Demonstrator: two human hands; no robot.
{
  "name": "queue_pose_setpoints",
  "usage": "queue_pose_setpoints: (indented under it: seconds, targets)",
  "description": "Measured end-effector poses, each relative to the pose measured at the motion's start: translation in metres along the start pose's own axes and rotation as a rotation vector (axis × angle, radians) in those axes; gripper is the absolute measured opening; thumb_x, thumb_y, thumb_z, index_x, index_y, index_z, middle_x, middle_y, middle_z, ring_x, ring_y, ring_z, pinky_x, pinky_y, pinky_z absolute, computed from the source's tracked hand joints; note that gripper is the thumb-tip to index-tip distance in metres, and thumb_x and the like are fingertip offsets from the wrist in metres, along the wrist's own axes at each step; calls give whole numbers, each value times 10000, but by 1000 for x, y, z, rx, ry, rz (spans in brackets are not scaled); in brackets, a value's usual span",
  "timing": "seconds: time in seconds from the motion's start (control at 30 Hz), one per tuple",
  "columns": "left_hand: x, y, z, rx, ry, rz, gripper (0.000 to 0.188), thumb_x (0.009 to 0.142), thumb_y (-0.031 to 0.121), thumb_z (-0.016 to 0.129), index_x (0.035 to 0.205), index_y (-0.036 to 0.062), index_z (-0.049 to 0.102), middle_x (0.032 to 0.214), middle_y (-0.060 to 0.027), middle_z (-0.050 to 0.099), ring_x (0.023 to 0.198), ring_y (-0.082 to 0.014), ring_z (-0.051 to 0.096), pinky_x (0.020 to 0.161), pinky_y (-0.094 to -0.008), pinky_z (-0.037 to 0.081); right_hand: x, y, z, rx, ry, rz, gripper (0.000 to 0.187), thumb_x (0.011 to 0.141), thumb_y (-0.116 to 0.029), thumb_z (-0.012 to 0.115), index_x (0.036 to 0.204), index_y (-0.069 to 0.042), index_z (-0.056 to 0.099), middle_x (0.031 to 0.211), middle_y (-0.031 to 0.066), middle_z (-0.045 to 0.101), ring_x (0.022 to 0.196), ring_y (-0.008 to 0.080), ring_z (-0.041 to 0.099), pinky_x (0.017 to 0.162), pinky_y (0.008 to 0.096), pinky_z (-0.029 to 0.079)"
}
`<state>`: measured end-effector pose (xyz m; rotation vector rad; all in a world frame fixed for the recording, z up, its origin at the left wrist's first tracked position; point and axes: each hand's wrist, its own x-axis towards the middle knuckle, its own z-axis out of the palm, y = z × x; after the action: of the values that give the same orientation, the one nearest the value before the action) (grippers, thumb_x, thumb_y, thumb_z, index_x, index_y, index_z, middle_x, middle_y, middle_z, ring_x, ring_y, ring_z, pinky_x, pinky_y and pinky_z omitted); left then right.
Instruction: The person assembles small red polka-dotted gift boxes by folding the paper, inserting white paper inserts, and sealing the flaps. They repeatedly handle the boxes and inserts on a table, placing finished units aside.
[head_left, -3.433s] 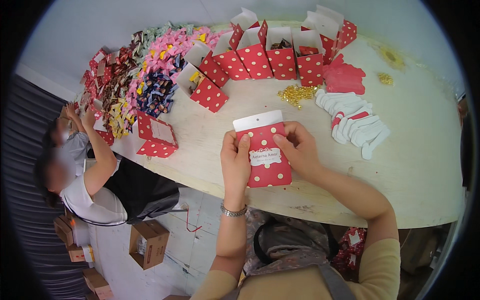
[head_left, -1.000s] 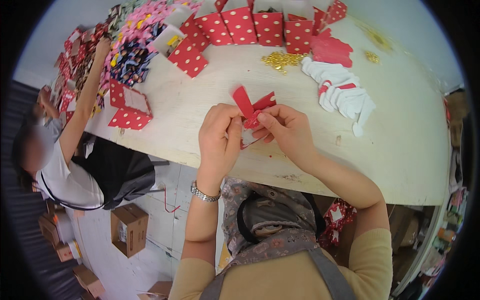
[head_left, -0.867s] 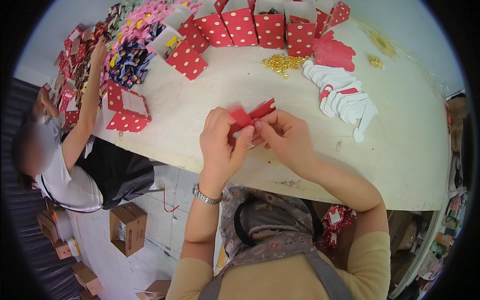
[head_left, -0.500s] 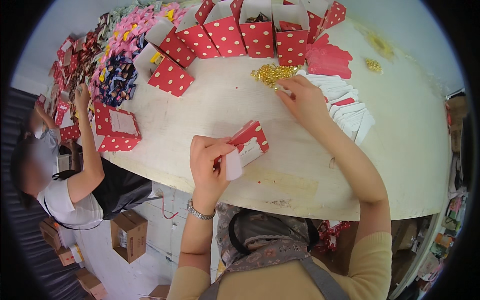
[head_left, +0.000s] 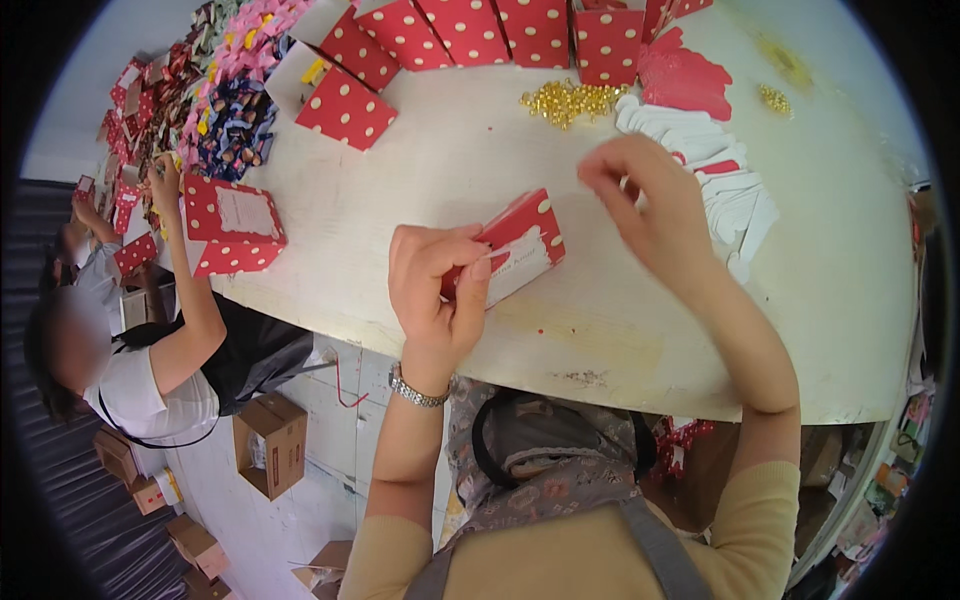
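A small red box with pale dots and a white scalloped label (head_left: 527,258) is held at its near end by my left hand (head_left: 432,290), fingers and thumb closed around it just above the table. A thin white edge, apparently a tag, shows between the finger and thumb. My right hand (head_left: 655,205) hovers to the right of the box, fingertips pinched and slightly smeared; whether something tiny is between them I cannot make out. Beyond it lies a heap of small gold beads or bells (head_left: 570,102). Overlapping white tags (head_left: 735,185) fan out beside my right wrist.
Several open dotted boxes (head_left: 455,35) line the far edge. One open box (head_left: 348,108) tilts at the left, near wrapped sweets (head_left: 235,130). Red cut-out cards (head_left: 685,78) lie by the tags. At left, a co-worker (head_left: 150,370) reaches over the table; cardboard boxes (head_left: 270,445) stand on the floor.
My right hand has drawn back from the gold heap toward the box, fingers pinched. My left hand has turned the white tag edge-on against the box. The whole view has shifted slightly.
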<state>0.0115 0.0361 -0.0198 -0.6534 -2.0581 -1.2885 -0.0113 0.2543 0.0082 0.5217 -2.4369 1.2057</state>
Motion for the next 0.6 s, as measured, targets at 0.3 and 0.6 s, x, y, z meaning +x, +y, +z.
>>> queue_pose_setpoints:
  seconds: [0.3, 0.6]
  targets:
    - [-6, -1, 4, -89, 73, -16, 102, 821, 68, 680, 882, 55, 600, 840, -103, 646, 739, -217, 567, 654, -298, 439, -28, -35, 40, 399, -3, -126, 130, 768, 3, 684, 887, -32, 644, 858, 69, 650, 741, 230, 632, 620, 309, 522]
    - [-3, 1, 5, -69, 64, 5, 80, 826, 59, 662, 885, 55, 608, 856, -112, 656, 735, -222, 559, 663, -309, 440, -27, -41, 40, 396, -17, -133, 120, 775, -1, 681, 884, -33, 645, 861, 71, 645, 691, 220, 622, 589, 296, 505]
